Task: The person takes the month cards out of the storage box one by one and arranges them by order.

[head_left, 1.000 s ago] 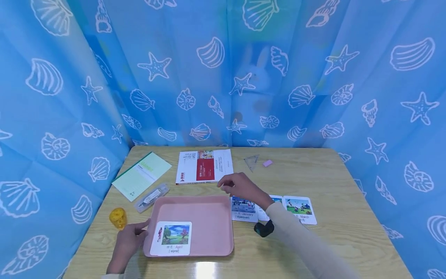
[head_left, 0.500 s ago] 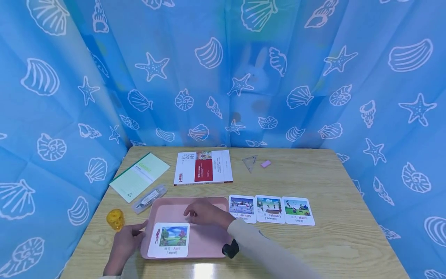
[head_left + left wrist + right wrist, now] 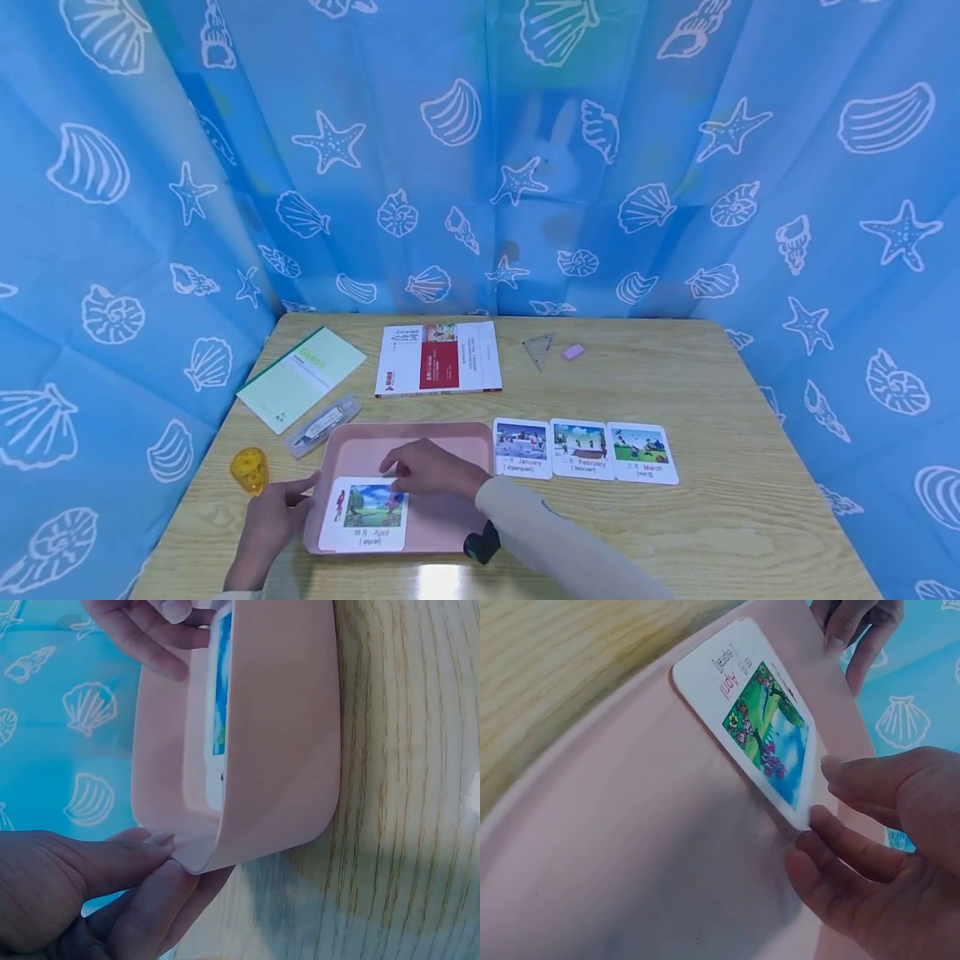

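**April card in the pink tray, both hands on the job**

The April card (image 3: 367, 514) lies flat in the pink tray (image 3: 442, 450), down at the tray's 7 o'clock corner, picture side up. Your right hand (image 3: 426, 469) sits at the card's 1 o'clock corner: in the right wrist view the fingertips (image 3: 821, 825) touch that corner's edge, fingers bent around it, though you cannot tell whether they have truly nipped it or only rest against it. Your left hand (image 3: 273, 517) is at the tray's 9 o'clock rim, thumb and fingers pinching the lip, as the left wrist view shows plainly.

At 3 o'clock of the tray, on the wooden surface (image 3: 720, 517), three cards lie side by side in a row: January card (image 3: 522, 448), February card (image 3: 581, 450), March card (image 3: 642, 453). At the tray's 9 o'clock stands a yellow sharpener (image 3: 250, 470); at 10 o'clock lies a clear pencil case (image 3: 324, 425), and beyond it a green notebook (image 3: 302, 377). At 12 o'clock rests a red-and-white book (image 3: 438, 369), with a set square (image 3: 539, 350) and a pink eraser (image 3: 573, 352) towards 1 o'clock. A blue seashell curtain (image 3: 150, 208) closes in all round.
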`<act>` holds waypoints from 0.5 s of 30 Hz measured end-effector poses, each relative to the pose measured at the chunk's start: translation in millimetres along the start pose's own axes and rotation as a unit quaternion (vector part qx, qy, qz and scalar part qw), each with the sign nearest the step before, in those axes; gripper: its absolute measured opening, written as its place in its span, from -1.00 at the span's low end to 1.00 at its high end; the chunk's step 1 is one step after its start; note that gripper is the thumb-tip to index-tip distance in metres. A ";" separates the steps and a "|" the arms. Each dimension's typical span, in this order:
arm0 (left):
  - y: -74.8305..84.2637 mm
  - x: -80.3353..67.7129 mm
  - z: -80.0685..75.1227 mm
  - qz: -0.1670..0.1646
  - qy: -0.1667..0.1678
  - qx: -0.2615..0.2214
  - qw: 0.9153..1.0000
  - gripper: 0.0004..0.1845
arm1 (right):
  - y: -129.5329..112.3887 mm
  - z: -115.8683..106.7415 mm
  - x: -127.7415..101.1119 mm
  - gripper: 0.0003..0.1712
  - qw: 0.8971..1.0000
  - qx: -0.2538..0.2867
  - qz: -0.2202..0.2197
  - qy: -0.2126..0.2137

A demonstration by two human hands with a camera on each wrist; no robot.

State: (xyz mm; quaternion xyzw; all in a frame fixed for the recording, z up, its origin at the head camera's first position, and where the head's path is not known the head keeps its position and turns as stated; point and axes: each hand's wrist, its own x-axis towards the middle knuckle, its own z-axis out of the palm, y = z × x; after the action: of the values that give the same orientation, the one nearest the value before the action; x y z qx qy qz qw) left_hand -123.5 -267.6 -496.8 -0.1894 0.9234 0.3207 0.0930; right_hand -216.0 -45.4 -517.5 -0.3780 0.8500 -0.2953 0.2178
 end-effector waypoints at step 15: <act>-2.3 2.6 0.8 -0.001 -0.008 0.001 1.000 -0.60 | -4.6 -3.6 -3.1 -0.78 0.995 0.089 0.014 0.047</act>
State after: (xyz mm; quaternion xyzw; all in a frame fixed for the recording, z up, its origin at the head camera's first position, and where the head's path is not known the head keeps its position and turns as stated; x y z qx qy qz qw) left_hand -124.9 -269.5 -499.5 -0.1877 0.9226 0.3215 0.1012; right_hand -213.9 -44.3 -511.4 -0.3307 0.8350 -0.3838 0.2147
